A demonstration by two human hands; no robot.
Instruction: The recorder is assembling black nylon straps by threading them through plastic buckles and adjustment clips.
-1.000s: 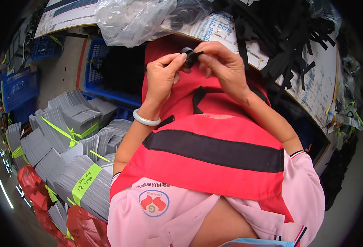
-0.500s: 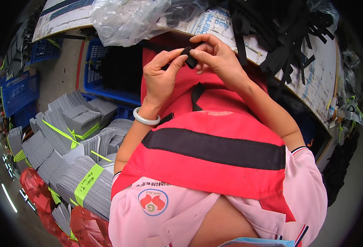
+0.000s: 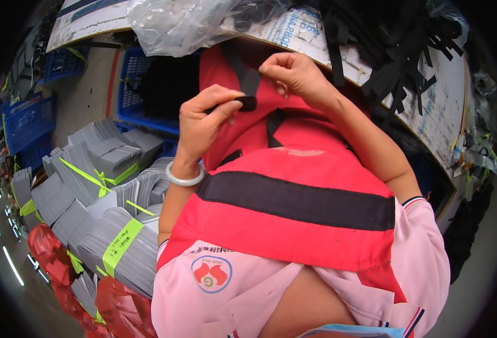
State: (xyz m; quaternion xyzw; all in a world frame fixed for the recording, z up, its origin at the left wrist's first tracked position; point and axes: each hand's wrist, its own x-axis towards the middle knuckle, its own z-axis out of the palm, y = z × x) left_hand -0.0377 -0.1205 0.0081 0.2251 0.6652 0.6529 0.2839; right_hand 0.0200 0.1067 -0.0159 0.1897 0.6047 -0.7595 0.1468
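1. The strip [image 3: 248, 103] is black and sits in the left grip [image 3: 203, 121]. The thumb and fingers pinch it, maybe so it won't slip. Its end pokes out to the right.
2. The right grip [image 3: 302, 79] is up and to the right of the left grip, a little apart. Its fingertips are close together, but I can't tell if they hold anything.
3. Under both grips is the red apron [image 3: 293, 248], perhaps worn to keep clothes clean.
4. Past the right grip is the desk [image 3: 417, 132]. A black pile [image 3: 389, 50] lies on it, maybe to be easy to reach.
5. Left of the left grip are a blue crate [image 3: 147, 123] and grey stacks [image 3: 71, 211]. Green ties [image 3: 121, 246] go round some stacks, likely to keep them together.
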